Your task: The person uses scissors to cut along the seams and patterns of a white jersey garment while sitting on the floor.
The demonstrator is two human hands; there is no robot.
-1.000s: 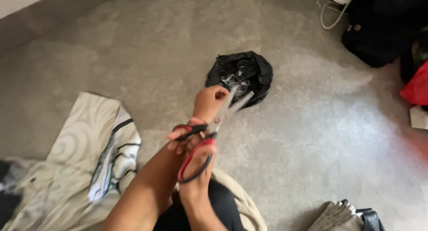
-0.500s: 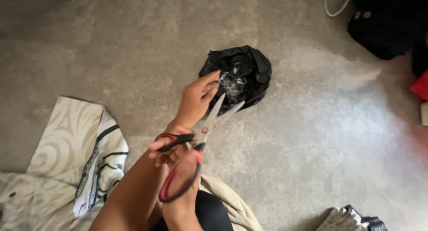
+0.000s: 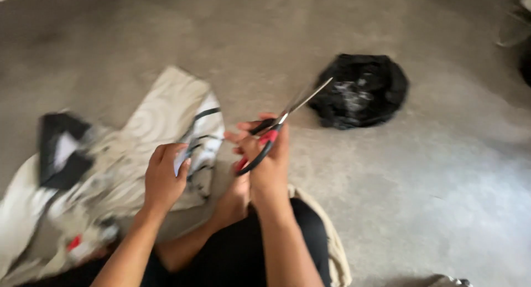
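A bare grey floor (image 3: 420,171) fills the view, dull and faintly mottled, with the whole picture smeared by motion blur. Nearest the camera are the person's own legs in black, folded under, with a beige cloth (image 3: 326,237) showing at the knee's edge; sitting low like this puts both hands just above the floor and close to the fabric. The left hand (image 3: 165,176) is curled, its grip pressed together on a small pale scrap or fold at the fingertips, though the blur hides whether it is a loose piece or the edge of the larger sheet behind it. The right hand (image 3: 265,157) holds the scissors (image 3: 276,129), fingers through the red-and-black loops, grip closed round the handles; the blades point up and away to the right, toward the far side of the floor, and whether they stand parted or together I cannot tell. Held so, the points face away from the body and from the other hand. Just left of both hands lies a cream fabric (image 3: 149,121) with pale swirls and dark stripes, rumpled and spread over the floor, a black patch (image 3: 58,154) lying on its left part and something small and red (image 3: 74,242) near its lower edge. Farther off, well apart from the hands, a black bag (image 3: 359,93) sits crumpled on the floor, open at the top with something pale glinting inside.
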